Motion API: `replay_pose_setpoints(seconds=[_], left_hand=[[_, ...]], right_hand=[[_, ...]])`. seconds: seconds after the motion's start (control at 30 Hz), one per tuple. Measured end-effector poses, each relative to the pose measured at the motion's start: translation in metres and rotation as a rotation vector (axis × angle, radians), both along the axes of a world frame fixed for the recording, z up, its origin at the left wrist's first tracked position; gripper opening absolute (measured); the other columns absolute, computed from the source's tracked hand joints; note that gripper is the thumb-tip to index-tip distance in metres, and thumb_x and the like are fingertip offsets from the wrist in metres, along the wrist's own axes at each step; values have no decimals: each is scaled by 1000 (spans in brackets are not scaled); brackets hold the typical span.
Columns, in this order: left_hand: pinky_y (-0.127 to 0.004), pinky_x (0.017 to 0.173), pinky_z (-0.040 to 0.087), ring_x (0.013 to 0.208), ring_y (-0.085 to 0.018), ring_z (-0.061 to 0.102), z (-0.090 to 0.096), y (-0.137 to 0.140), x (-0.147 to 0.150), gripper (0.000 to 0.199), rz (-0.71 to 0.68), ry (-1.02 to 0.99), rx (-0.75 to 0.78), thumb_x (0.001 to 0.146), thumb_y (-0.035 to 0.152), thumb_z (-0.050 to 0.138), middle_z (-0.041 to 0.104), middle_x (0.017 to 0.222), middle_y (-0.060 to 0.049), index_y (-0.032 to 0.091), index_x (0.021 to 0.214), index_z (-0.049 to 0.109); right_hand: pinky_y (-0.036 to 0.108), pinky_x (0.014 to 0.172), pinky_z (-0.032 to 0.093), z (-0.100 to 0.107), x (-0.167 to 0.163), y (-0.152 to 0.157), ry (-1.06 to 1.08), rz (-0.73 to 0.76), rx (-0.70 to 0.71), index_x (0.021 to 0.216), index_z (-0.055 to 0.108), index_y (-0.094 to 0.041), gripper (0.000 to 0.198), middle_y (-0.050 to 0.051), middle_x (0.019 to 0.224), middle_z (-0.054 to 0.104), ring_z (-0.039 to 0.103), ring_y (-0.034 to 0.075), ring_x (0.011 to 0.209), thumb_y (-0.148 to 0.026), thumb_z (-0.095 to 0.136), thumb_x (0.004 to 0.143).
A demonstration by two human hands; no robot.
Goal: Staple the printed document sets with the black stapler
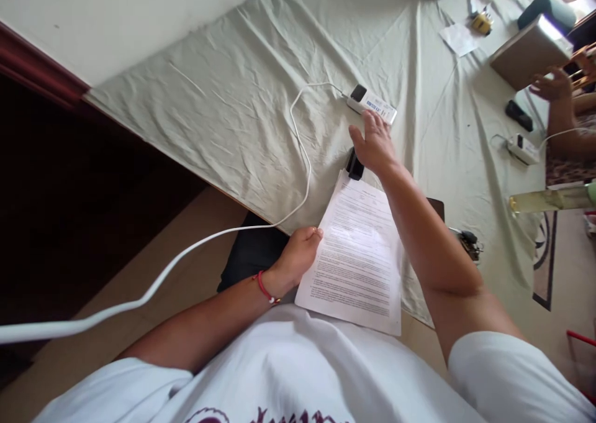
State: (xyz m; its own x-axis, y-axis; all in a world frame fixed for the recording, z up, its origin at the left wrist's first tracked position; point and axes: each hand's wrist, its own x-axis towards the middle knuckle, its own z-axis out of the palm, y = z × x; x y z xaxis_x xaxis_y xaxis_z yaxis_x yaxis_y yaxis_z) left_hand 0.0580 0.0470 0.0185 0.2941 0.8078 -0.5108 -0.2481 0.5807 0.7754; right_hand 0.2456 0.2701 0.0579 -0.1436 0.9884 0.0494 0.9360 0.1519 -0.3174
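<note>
A stack of printed paper sheets (356, 255) lies at the table's near edge, overhanging toward my white shirt. My left hand (302, 255), with a red bracelet at the wrist, is closed on the sheets' left edge, thumb on top. My right hand (376, 145) reaches across with fingers stretched out. Its fingertips are at the near side of a white box-shaped device (372, 104) with a black end and blue print; whether they press on it I cannot tell. A black object (356, 164), perhaps a stapler or clip, sits at the top edge of the sheets, below my right hand.
A white cable (305, 156) runs from the device across the cloth-covered table (242, 100) and off to the left. On the right are a laptop (531, 50), a person's hand (554, 84), a second white device (524, 150), a bottle (549, 199) and keys (469, 243).
</note>
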Motion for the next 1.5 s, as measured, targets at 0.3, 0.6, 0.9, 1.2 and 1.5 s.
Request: replay_pose_setpoints(seconds=[0.3,0.6,0.9,1.2,1.5], left_hand=[[-32,66,53,73,-22,66,3,0,-2,37,30,58,-29,85,52,68,69,69,-5,16,76,69],[-28,62,46,70,-19,57,7,0,-3,40,-70,299,14,93,54,55,62,70,-2,18,76,62],[-29,65,47,72,-20,59,7,0,-1,44,-48,252,-38,90,59,59,66,75,-4,17,82,66],[-29,65,48,73,-20,62,7,-1,-1,47,-13,178,-57,87,61,64,71,78,-5,15,86,70],[-36,75,55,79,-25,71,8,-14,0,49,-91,-40,-130,84,62,69,78,86,-10,13,88,75]], right_hand=[[73,122,7,-41,-26,14,57,-43,-38,141,55,-24,54,11,158,48,23,36,155,-56,34,103],[73,121,8,-45,-27,14,-33,-59,-51,141,54,-27,60,9,156,46,19,37,156,-58,17,105],[74,120,1,-45,-31,9,-73,-49,-27,142,51,-26,60,10,158,42,14,37,157,-55,12,106],[73,121,4,-48,-29,12,-45,-56,-16,141,53,-26,59,11,156,46,18,37,156,-53,14,106],[75,119,8,-49,-23,20,-52,-40,-59,145,51,-26,56,9,164,35,14,40,157,-57,28,103]])
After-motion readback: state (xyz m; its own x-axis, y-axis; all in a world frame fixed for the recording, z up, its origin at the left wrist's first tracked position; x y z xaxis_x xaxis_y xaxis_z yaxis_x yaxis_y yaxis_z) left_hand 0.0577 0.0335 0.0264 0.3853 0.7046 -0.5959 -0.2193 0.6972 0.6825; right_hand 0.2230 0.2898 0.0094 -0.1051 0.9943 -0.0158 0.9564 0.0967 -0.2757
